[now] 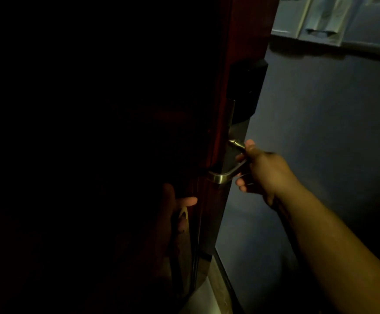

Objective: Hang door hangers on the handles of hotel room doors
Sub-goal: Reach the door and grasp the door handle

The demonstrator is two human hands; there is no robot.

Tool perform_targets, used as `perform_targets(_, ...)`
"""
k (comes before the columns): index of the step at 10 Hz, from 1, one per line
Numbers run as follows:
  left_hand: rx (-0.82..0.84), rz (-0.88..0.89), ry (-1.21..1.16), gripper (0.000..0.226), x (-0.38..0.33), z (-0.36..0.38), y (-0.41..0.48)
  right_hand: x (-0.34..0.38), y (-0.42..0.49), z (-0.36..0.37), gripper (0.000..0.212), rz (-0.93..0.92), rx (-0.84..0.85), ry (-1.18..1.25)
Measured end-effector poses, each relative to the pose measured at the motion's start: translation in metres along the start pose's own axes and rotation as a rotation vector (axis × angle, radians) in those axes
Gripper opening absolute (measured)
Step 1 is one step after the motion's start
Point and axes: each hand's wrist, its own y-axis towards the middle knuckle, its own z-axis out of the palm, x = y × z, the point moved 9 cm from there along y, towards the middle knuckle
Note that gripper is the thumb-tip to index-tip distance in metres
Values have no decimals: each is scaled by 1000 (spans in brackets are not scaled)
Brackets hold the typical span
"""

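- The right hand (pixel 261 171) grips the silver lever handle (pixel 220 176) near its bend. Its fingers (pixel 241 186) curl round the bar from the right, and the thumb lies up on the spindle.
- The left hand (pixel 170 214) is low and to the left, close against the dark face of the door (pixel 216 87). Its thumb lies across a flat thing with a pale curved edge, which I take to be the door hanger (pixel 183 217). The other fingers are lost in the dark.
- The hanger sits just below and left of the lever's free end and is not yet on it.
- The step in hand looks like threading the hanger's cut-out over the lever tip.
- To do it well, the right hand would steady the lever without pressing it down, so the latch does not turn and the door does not swing.
- The grip would do best close to the spindle, leaving the free end bare for the hanger.
- The hanger should rise with its opening facing the tip, slide along the bar towards the plate under the black card reader (pixel 245 91), then be let go to hang flat.
- Light is poor, so touch may have to guide the slot.
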Motion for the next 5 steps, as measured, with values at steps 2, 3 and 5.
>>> perform_targets(2,213,-20,-78,106,-19,-45,53,22,61,65,48,8,44,-73)
perform_targets(3,-99,108,-26,118,-43,-67,57,32,93,100,44,50,118,-113)
perform_targets(5,-332,199,-85,100,-80,-136,80,51,157,191,38,129,280,-125)
